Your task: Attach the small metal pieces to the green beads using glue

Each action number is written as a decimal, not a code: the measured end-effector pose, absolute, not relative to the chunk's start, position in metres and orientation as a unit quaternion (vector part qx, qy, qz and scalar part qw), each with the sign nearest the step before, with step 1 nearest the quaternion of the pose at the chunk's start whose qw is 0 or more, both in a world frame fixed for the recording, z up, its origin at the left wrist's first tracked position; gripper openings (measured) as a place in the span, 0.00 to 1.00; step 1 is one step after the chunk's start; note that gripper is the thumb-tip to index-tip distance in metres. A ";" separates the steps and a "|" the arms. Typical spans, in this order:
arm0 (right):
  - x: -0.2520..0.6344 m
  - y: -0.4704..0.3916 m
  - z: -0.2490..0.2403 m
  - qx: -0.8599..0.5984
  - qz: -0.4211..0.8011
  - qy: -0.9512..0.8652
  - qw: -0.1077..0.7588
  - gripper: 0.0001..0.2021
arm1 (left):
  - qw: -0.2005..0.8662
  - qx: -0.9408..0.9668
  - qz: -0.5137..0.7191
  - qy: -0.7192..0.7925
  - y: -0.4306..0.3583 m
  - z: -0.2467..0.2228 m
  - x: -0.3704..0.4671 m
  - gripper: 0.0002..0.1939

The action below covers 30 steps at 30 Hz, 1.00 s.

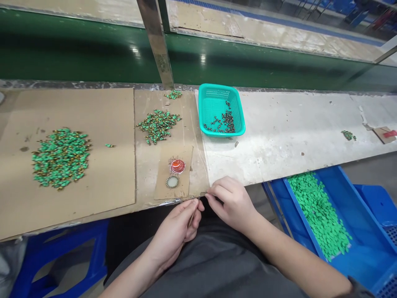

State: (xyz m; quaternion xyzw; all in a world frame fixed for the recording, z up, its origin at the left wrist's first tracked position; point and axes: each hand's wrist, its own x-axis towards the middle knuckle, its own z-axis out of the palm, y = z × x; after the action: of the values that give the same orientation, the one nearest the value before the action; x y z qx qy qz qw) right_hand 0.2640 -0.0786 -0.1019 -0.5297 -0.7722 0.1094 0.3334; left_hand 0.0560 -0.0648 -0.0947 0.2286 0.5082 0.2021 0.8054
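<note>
Our left hand (176, 231) pinches a thin metal tool (192, 213), fingers curled shut around it; our right hand (231, 200) pinches something tiny (too small to tell) at the bench edge (192, 195), just below the cardboard patch (173, 174)

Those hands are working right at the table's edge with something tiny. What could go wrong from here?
1. The left hand pinches a thin tool, and the right hand meets it over the lap, just off the table edge; whatever tiny piece sits between them could drop out of sight.
2. The small green pile lies loose on cardboard; a stray sleeve might scatter it.
3. The blue tray of green pieces sits low beside the right arm, where an elbow could knock it.
</note>
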 end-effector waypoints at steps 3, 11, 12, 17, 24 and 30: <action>0.263 -0.079 -0.103 -0.528 0.107 -0.778 0.323 0.10 | 0.804 0.230 0.207 0.508 -0.065 -0.095 0.057 0.29; 0.260 -0.080 -0.099 -0.537 0.093 -0.786 0.293 0.13 | 0.802 0.236 0.211 0.507 -0.065 -0.097 0.058 0.28; 0.260 -0.079 -0.098 -0.543 0.089 -0.783 0.291 0.14 | 0.802 0.237 0.211 0.507 -0.065 -0.097 0.058 0.28; 0.258 -0.079 -0.097 -0.546 0.093 -0.781 0.288 0.14 | 0.804 0.239 0.211 0.502 -0.065 -0.097 0.057 0.27; 0.252 -0.080 -0.095 -0.553 0.095 -0.776 0.287 0.15 | 0.809 0.234 0.206 0.499 -0.064 -0.097 0.058 0.27; 0.250 -0.078 -0.098 -0.551 0.106 -0.775 0.291 0.15 | 0.812 0.231 0.204 0.495 -0.064 -0.099 0.058 0.27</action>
State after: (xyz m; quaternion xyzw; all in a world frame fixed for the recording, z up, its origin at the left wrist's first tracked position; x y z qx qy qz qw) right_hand 0.2505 -0.0778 -0.0978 -0.5506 -0.7751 0.1057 0.2913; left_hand 0.0578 -0.0635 -0.0987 0.2308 0.4952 0.2042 0.8123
